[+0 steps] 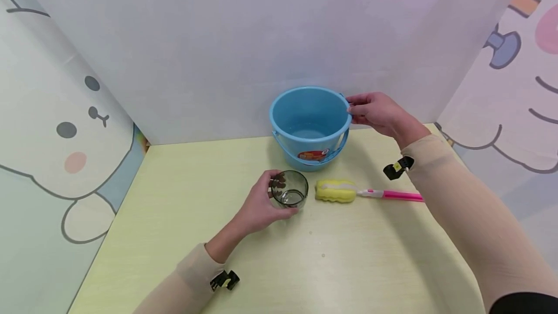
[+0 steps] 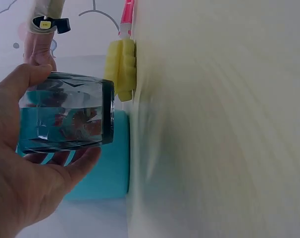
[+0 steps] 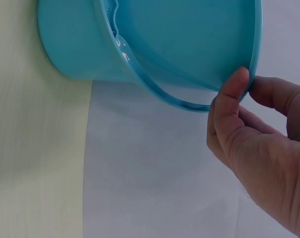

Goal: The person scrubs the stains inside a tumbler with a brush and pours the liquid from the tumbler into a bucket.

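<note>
My left hand [image 1: 260, 210] grips a dark, see-through drinking glass [image 1: 289, 189] with its mouth facing up. In the left wrist view, thumb and fingers wrap the faceted side of the glass, and its thick base appears slightly off the table. At the back of the table stands a light blue bucket [image 1: 283, 142] with a red label and its handle hanging down in front. My right hand [image 1: 377, 113] pinches the bucket's right rim, near the end of the handle. A bottle brush [image 1: 335, 191] with a yellow sponge head and pink handle lies right of the glass.
The pale yellow table [image 1: 196, 183] meets a white back wall [image 1: 209, 62] right behind the bucket. Cartoon-printed panels [image 1: 65, 86] flank both sides. A few small drops [image 1: 323, 255] dot the tabletop in front of the brush.
</note>
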The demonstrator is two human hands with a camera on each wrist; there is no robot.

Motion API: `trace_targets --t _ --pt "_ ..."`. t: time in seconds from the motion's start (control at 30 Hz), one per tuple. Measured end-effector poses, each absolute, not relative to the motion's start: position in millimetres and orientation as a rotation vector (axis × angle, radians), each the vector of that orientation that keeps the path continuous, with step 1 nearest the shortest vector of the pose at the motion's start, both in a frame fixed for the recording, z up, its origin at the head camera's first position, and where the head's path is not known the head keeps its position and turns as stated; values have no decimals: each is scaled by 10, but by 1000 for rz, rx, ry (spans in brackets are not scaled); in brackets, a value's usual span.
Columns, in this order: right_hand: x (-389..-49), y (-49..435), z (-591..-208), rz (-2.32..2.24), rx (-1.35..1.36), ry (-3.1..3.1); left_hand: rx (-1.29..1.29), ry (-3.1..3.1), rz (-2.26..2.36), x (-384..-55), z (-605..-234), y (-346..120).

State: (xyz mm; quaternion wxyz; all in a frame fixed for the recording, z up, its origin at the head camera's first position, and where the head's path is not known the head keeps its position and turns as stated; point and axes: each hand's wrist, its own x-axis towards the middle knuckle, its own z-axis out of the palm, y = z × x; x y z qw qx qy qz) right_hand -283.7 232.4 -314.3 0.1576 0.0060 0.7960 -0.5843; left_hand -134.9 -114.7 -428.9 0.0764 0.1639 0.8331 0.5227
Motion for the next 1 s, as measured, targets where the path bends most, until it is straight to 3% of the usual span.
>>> trace_targets --t 1.0 --pt "-2858 2288 -3151 -1670 15 2278 587 2427 1493 -1239 -4488 -1033"
